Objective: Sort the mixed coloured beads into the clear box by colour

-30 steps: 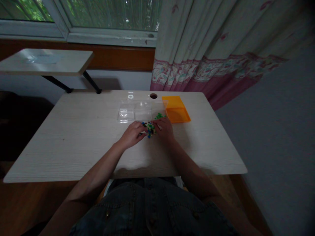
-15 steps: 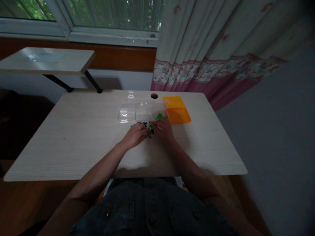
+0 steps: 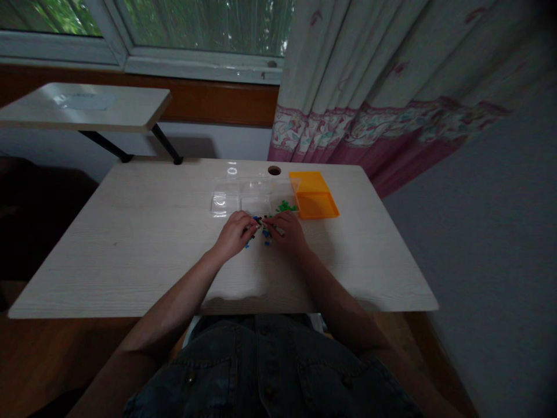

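Observation:
Both hands meet over a small loose pile of mixed blue, white, green and dark pieces [image 3: 266, 234] on the table. My left hand [image 3: 236, 233] has its thumb and fingers pinched together at the pile's left side. Facing it, my right hand [image 3: 289, 233] is also closed, its fingertips almost touching the left ones. Whatever lies between the fingertips is too small to make out. Just beyond the hands is a clear plastic compartment tray [image 3: 255, 204]. Small green pieces [image 3: 286, 206] lie in its front right compartment.
An orange box [image 3: 317, 205] lies right of the clear tray, touching or overlapping its edge. The pale wooden table [image 3: 143, 244] has a round cable hole [image 3: 274, 170] at the back. A raised shelf [image 3: 108, 113] stands at the back left, and a curtain [image 3: 331, 87] hangs behind.
My left hand has drawn its fingers from lying over the pile into a pinch near the right fingertips. More blue pieces show below it. My right hand has barely moved.

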Motion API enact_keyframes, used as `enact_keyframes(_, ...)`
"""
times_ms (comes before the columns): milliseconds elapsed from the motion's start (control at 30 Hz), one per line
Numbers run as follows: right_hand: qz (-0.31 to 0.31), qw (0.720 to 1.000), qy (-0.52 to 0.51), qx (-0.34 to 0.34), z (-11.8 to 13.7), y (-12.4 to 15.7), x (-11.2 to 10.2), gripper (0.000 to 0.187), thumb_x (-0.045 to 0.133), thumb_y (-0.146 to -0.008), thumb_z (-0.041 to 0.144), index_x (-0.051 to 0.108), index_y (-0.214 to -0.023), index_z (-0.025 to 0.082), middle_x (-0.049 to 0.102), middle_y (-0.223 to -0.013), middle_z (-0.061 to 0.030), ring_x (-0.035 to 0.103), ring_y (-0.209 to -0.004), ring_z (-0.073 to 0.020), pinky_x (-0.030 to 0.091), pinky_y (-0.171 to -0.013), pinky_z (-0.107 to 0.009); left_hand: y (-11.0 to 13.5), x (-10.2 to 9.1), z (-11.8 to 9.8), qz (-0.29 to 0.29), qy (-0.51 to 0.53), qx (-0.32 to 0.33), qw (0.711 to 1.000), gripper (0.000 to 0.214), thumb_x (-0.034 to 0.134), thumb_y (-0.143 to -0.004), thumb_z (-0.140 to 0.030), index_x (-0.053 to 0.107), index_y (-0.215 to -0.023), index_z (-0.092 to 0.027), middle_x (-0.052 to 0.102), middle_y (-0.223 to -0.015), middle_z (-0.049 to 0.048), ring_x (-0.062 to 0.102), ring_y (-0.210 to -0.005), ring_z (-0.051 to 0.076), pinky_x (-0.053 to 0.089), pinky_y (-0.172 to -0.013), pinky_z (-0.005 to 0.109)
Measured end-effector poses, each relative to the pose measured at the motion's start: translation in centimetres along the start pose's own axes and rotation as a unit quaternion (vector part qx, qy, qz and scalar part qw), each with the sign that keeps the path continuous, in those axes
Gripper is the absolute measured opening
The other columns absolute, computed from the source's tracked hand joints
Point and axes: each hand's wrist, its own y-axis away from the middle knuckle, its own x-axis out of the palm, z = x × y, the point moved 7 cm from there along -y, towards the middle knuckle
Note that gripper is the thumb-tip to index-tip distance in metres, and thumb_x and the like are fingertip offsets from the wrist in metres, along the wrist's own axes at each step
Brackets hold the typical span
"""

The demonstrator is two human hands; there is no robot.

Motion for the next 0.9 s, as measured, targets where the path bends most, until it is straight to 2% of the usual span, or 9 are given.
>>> enact_keyframes(67,0.020,1.000,-0.004,-0.018,0.4,0.1,0.5,0.023,0.057,-0.093,0.032,0.074,-0.108,0.027,0.070,-0.088,-0.0060,0.060,-0.088,-0.0206,0.046,-0.088,-0.037,-0.1,-0.4,0.5,-0.027,0.044,-0.026,0.998,0.023,0.051,-0.096,-0.035,0.064,-0.089,-0.018,0.058,-0.085,0.0052,0.055,-0.086,0.019,0.046,-0.080,0.033)
enact_keyframes(167,0.027,0.999,-0.005,-0.040,0.9,0.2,0.8,0.025,0.057,-0.093,0.032,0.072,-0.112,0.027,0.070,-0.088,-0.0055,0.060,-0.089,-0.0204,0.046,-0.088,-0.037,-0.1,-0.4,0.8,-0.034,0.084,-0.037,0.995,0.026,0.051,-0.096,-0.037,0.063,-0.085,-0.018,0.056,-0.081,0.0038,0.055,-0.082,0.017,0.046,-0.075,0.031)
enact_keyframes(433,0.015,1.000,-0.010,-0.021,0.9,0.2,0.8,0.019,0.058,-0.092,0.034,0.076,-0.095,0.027,0.070,-0.082,-0.0047,0.060,-0.084,-0.0197,0.047,-0.083,-0.036,0.1,0.2,0.5,-0.015,0.086,-0.031,0.996,0.028,0.051,-0.097,-0.037,0.062,-0.081,-0.017,0.054,-0.079,0.0032,0.054,-0.079,0.017,0.046,-0.072,0.031)
enact_keyframes(633,0.005,1.000,0.002,-0.004,0.1,0.0,0.2,0.017,0.062,-0.091,0.034,0.076,-0.091,0.025,0.070,-0.083,-0.0054,0.061,-0.085,-0.0194,0.045,-0.086,-0.035,-0.1,-0.3,0.5,-0.019,0.073,-0.033,0.997,0.032,0.048,-0.098,-0.037,0.067,-0.083,-0.017,0.059,-0.081,0.0051,0.056,-0.083,0.018,0.047,-0.077,0.032)
enact_keyframes(733,-0.054,0.996,0.044,0.062,-2.2,-0.1,-1.8,0.019,0.061,-0.092,0.034,0.076,-0.092,0.023,0.071,-0.086,-0.0064,0.061,-0.088,-0.0207,0.044,-0.089,-0.037,-0.2,-1.7,1.0,-0.041,0.041,-0.044,0.997,0.031,0.046,-0.098,-0.036,0.071,-0.090,-0.018,0.062,-0.084,0.0056,0.057,-0.087,0.019,0.047,-0.082,0.034)
enact_keyframes(833,-0.154,0.971,0.104,0.152,-5.2,0.5,-4.5,0.026,0.057,-0.093,0.038,0.076,-0.093,0.021,0.069,-0.090,-0.0079,0.058,-0.090,-0.0223,0.043,-0.089,-0.040,-0.1,-3.7,2.1,-0.083,0.005,-0.082,0.993,0.031,0.047,-0.098,-0.036,0.072,-0.091,-0.019,0.062,-0.085,0.0055,0.057,-0.087,0.019,0.047,-0.081,0.033)
enact_keyframes(900,-0.189,0.955,0.133,0.185,-6.4,0.9,-5.5,0.029,0.055,-0.093,0.039,0.076,-0.094,0.019,0.067,-0.091,-0.0092,0.056,-0.091,-0.0231,0.043,-0.088,-0.040,0.0,-5.1,2.7,-0.106,-0.020,-0.104,0.989,0.031,0.048,-0.097,-0.037,0.072,-0.089,-0.019,0.061,-0.086,0.0064,0.057,-0.087,0.020,0.047,-0.078,0.032)
